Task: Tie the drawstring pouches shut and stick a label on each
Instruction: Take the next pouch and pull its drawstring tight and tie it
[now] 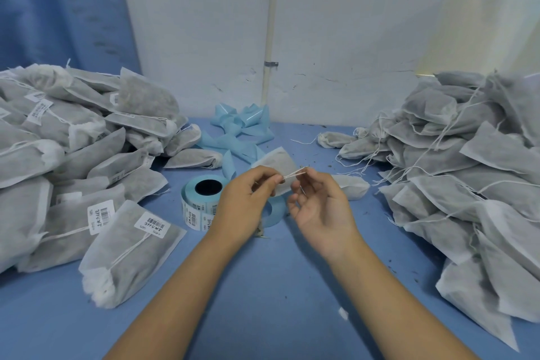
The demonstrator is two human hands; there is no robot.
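A grey fabric pouch [280, 161] is held up over the blue table, its body pointing away from me. My left hand [248, 202] pinches the pouch's white drawstring [295, 174] between thumb and fingers. My right hand [318, 207], palm up, pinches the other end of the same string. The string is stretched short between the two hands. A roll of labels [201, 199] on blue backing stands just left of my left hand.
Labelled, tied pouches [73, 155] are heaped on the left. Pouches with loose strings [455, 155] are heaped on the right. Used blue backing tape [239, 128] is curled against the white wall. Another pouch [350, 185] lies behind my right hand.
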